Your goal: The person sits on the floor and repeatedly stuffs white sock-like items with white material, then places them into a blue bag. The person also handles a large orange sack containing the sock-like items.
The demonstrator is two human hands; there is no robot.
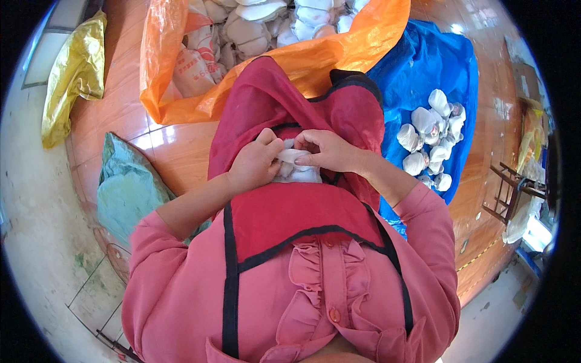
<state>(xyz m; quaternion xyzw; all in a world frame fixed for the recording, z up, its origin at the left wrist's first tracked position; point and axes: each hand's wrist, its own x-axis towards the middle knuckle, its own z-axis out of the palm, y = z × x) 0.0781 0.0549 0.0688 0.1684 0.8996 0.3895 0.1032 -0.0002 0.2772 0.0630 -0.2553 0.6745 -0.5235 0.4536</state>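
Observation:
Over my lap, a small white cloth piece [292, 155] is stretched between my two hands. My left hand [257, 160] pinches its left side with thumb and fingers closed. On the other side, my right hand [324, 151] grips it with curled fingers and thumb. More white cloth [299, 175] lies just below on the red apron [290, 209]. Its exact kind does not show, as my fingers hide part of it.
Ahead, a large orange sack [266, 81] holds many stacked white cloth pieces [248, 30]. White bundles [437, 136] lie on a blue sheet [396, 72] at the right. A green sack [130, 187], a yellow sack [75, 75] and a wooden stool [508, 192] stand around.

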